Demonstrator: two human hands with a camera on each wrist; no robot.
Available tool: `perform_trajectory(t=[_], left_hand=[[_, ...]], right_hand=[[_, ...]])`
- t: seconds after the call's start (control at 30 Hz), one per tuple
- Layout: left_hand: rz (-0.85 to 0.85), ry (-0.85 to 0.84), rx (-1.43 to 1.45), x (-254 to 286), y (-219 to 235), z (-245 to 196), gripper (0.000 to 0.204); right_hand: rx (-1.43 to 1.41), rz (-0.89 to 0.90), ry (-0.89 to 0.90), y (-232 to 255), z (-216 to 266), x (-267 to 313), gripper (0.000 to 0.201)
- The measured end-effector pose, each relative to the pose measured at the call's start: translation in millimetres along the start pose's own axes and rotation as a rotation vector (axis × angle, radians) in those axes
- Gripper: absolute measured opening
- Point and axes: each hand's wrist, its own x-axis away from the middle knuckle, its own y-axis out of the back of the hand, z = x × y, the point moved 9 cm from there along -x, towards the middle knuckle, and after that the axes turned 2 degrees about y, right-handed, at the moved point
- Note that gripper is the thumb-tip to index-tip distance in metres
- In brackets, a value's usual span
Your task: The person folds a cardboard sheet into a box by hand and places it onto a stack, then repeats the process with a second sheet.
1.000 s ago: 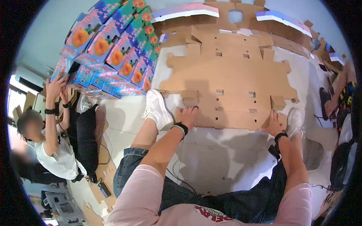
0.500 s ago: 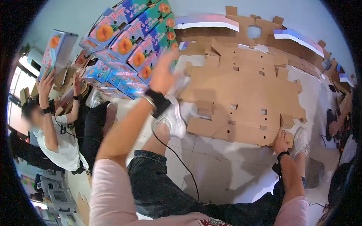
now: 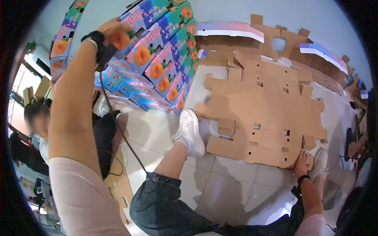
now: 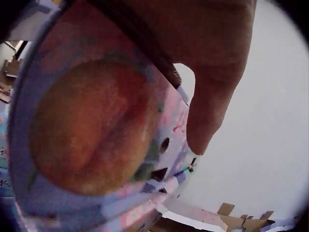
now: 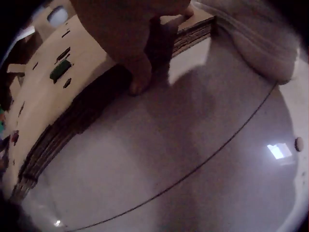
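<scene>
The flattened cardboard stack (image 3: 271,106) lay on the floor (image 3: 189,187) before me, its near right corner under my right hand (image 3: 302,163), beside my right shoe (image 3: 321,162). Left of it stood the stacked boxes (image 3: 151,65), my left hand (image 3: 111,30) at their top.

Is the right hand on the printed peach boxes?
No, the right hand rests at the near edge of the flat cardboard.

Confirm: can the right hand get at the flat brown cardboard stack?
Likely yes: the right hand rests on the near right corner of the stack, and the white right shoe beside it leaves the way free.
</scene>
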Motion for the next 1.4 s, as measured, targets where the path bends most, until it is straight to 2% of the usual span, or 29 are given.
perform_trajectory(t=[0.07, 0.1, 0.13, 0.17, 0.2, 0.27, 0.3, 0.33, 0.4, 0.43, 0.5, 0.53, 0.6, 0.67, 0.77, 0.8, 0.87, 0.9, 0.93, 0.97, 1.0, 1.07, 1.1, 1.17, 1.2, 1.27, 1.3, 1.37, 1.4], left_hand=[[-0.01, -0.004, -0.014, 0, 0, -1, 0.084], [-0.035, -0.013, -0.031, 3, 2, -4, 0.083], [-0.061, -0.028, -0.045, 6, 3, -8, 0.081], [-0.124, -0.006, 0.078, 11, 1, -7, 0.085], [-0.119, -0.018, 0.08, 7, -3, -7, 0.085], [-0.232, 0.018, -0.036, 3, 16, 5, 0.092], [-0.275, 0.021, -0.028, -12, 22, 23, 0.092], [-0.407, 0.034, -0.153, 11, 25, 9, 0.099], [-0.549, 0.056, -0.33, 49, 26, -11, 0.095], [-0.634, 0.044, -0.402, 66, 24, -22, 0.092], [-0.817, 0.039, -0.542, 111, 17, -51, 0.087], [-0.945, -0.062, -0.592, 134, 11, -62, 0.084], [-0.977, -0.132, -0.563, 181, -3, -88, 0.084], [-1.018, -0.38, -0.44, 216, -22, -101, 0.084], [-0.94, -0.526, -0.262, 285, -62, -135, 0.089], [-0.922, -0.577, -0.204, 307, -80, -145, 0.089], [-0.754, -0.667, -0.074, 338, -127, -156, 0.089], [-0.655, -0.636, -0.001, 353, -153, -162, 0.087], [-0.556, -0.605, 0.074, 367, -180, -169, 0.084], [-0.489, -0.582, 0.118, 376, -210, -175, 0.083], [-0.422, -0.556, 0.162, 383, -243, -177, 0.081], [-0.405, -0.497, 0.202, 397, -300, -181, 0.083], [-0.398, -0.489, 0.215, 406, -326, -185, 0.083], [-0.367, -0.179, 0.159, 414, -376, -171, 0.08], [-0.339, -0.174, 0.167, 418, -397, -173, 0.08], [-0.247, 0.182, 0.181, 428, -451, -141, 0.079], [-0.239, 0.234, 0.073, 430, -478, -134, 0.079], [-0.149, 0.301, 0.061, 436, -509, -124, 0.082], [-0.095, 0.374, 0.05, 442, -526, -115, 0.085]], right_hand=[[0.124, -0.086, 0.273, -1, 13, 6, 0.081], [0.121, -0.082, 0.272, 13, 26, 12, 0.081], [0.045, 0.018, 0.152, 36, 34, 19, 0.08], [-0.031, 0.115, 0.027, 43, 29, 25, 0.079], [-0.035, 0.115, 0.015, 23, 18, 16, 0.079], [0.044, -0.082, 0.024, -13, -4, -4, 0.102], [0.007, -0.025, 0.06, -14, -4, -7, 0.097], [0.001, -0.036, 0.05, 2, 0, -4, 0.097], [0.136, 0.103, -0.017, 29, 16, 16, 0.089], [0.024, 0.051, -0.022, 34, 16, 16, 0.086], [0.036, 0.004, -0.026, 18, 13, 7, 0.085], [0.064, -0.034, -0.019, 17, 12, 4, 0.085], [0.034, -0.025, 0.016, 26, 15, 11, 0.081], [-0.017, -0.064, -0.018, 16, 13, 1, 0.08], [0.04, -0.001, 0.051, 48, 28, 25, 0.086], [0.042, -0.005, 0.055, 42, 28, 14, 0.086], [0.231, 0.098, 0.157, 15, 29, -12, 0.094], [0.242, 0.098, 0.151, 42, 35, 0, 0.094], [0.232, 0.245, 0.136, 83, 56, 29, 0.1], [0.222, 0.392, 0.118, 101, 66, 52, 0.107], [0.237, 0.391, 0.108, 100, 66, 52, 0.107], [0.234, 0.239, 0.281, 99, 88, 43, 0.097], [0.247, 0.248, 0.275, 109, 88, 50, 0.097], [-0.115, 0.488, 0.575, 118, 119, 88, 0.093], [-0.114, 0.513, 0.559, 109, 119, 100, 0.093], [-0.701, 0.506, 0.856, 113, 144, 143, 0.096], [-0.709, 0.527, 0.826, 106, 144, 154, 0.096], [-0.778, 0.818, 0.536, 85, 144, 177, 0.1], [-0.807, 0.87, 0.568, 108, 158, 194, 0.104]])
